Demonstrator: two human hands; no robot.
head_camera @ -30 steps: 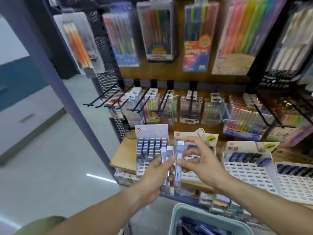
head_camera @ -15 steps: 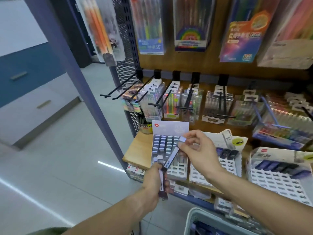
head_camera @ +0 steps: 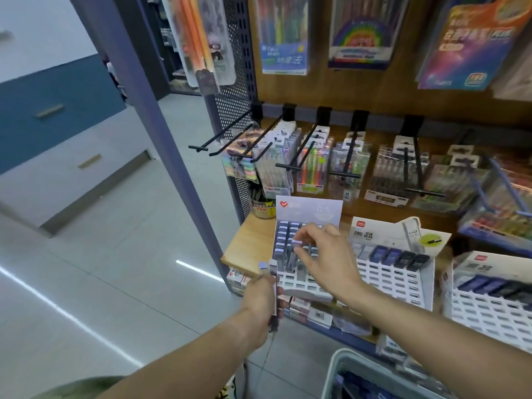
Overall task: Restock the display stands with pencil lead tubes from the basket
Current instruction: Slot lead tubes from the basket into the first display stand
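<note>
The basket (head_camera: 342, 367) rim shows nearest, low right. Above it the left hand (head_camera: 263, 300) grips spare lead tubes (head_camera: 272, 286) upright. Farther, the right hand (head_camera: 328, 254) pinches one lead tube (head_camera: 295, 249) by its cap, long axis near vertical, directly over the left display stand (head_camera: 305, 279); judging by this, the slot lies straight below its grip.

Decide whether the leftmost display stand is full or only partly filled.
Partly filled: the leftmost display stand holds lead tubes in its upper rows, while its lower slots show empty white grid.
</note>
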